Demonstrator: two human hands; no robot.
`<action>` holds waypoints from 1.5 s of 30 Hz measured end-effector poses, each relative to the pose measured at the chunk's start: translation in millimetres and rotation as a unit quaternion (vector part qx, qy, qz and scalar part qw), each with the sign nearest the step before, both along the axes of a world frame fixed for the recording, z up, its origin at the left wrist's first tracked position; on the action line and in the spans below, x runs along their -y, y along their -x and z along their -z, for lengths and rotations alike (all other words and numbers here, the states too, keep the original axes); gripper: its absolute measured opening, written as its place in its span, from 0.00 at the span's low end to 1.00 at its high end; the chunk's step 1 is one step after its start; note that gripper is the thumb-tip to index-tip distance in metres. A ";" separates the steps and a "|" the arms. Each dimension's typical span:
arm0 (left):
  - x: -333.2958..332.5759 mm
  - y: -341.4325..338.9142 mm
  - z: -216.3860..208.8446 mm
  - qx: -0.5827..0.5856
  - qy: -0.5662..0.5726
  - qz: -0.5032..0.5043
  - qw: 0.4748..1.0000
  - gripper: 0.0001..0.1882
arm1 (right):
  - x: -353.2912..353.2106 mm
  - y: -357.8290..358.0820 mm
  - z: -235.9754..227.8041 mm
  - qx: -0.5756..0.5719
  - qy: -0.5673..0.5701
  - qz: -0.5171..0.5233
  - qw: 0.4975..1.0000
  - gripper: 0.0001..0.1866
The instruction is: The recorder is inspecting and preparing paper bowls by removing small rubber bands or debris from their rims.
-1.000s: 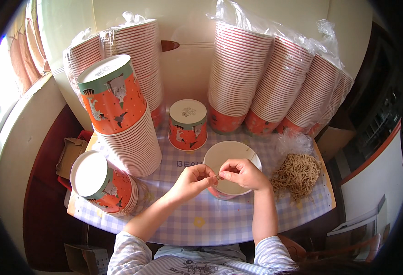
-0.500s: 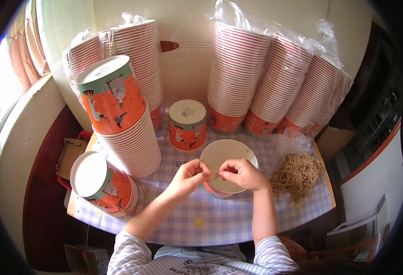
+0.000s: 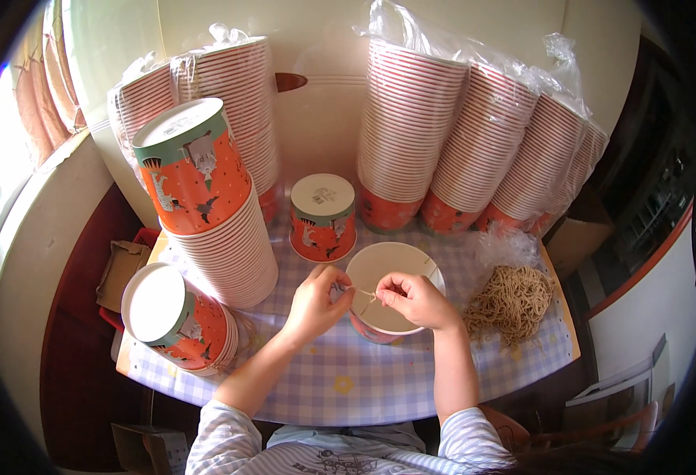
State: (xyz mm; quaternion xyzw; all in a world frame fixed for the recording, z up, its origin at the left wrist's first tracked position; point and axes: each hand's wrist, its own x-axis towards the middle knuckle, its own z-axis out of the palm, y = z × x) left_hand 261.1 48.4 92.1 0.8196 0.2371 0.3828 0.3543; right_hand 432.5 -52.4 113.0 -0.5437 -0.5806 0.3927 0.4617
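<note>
An upright paper bucket (image 3: 387, 255), white inside, stands on the table in front of me with its mouth up. Over its near left rim, my left hand (image 3: 320, 302) pinches one end of a thin tan string (image 3: 366, 294). My right hand (image 3: 415, 301) pinches the same string a short way to the right, above the bucket's mouth. Between the two hands the string shows a small loop or knot, and part of it hangs toward the near wall. Another bit of string shows at the bucket's far right rim. To the right lies a tangled heap of tan strings (image 3: 514, 305).
An orange bucket (image 3: 323, 222) sits upside down behind. Left are a tall upside-down stack (image 3: 221, 245) and a shorter leaning stack (image 3: 193, 324). Plastic-wrapped bucket stacks (image 3: 411, 119) line the wall. A checked cloth (image 3: 316, 388) covers the table; an open carton (image 3: 122, 273) is beyond its left edge.
My left hand has shifted slightly left and up, drawing the string out between the hands. My right hand has hardly moved, and the bucket stays in place.
</note>
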 end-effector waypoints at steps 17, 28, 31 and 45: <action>23.8 -2.2 -0.3 -0.016 0.141 0.103 0.985 0.07 | -1.7 1.5 3.7 -0.036 -0.010 0.006 0.999 0.04; 22.7 -1.8 -2.1 0.013 0.152 0.089 0.984 0.06 | -3.1 1.7 2.3 -0.021 0.007 -0.003 1.000 0.03; 22.2 -1.7 -1.3 -0.001 0.126 0.075 0.989 0.06 | -3.0 2.0 1.6 -0.023 0.004 -0.003 1.000 0.03; 26.9 -1.3 -1.7 0.009 0.096 0.065 0.993 0.06 | -2.7 2.5 1.0 -0.023 -0.004 0.004 1.000 0.04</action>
